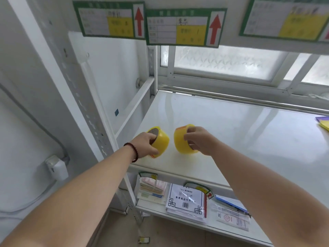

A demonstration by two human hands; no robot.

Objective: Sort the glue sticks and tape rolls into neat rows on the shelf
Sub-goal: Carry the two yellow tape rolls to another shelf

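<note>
Two yellow tape rolls are near the front left corner of the white shelf [231, 122]. My left hand [145, 144] grips the left tape roll [162, 141], fingers hooked into its brown core, the roll tilted. My right hand [199, 139] holds the right tape roll [180, 141] from its right side, the roll standing on edge. The rolls sit a small gap apart. No glue sticks show in view.
A grey slotted upright [85, 107] stands left of the shelf. Green label cards [185, 26] hang from the shelf above. Purple and yellow sheets [323, 122] lie at the far right edge. Paper packs [187, 202] fill the lower shelf. A frosted window is behind.
</note>
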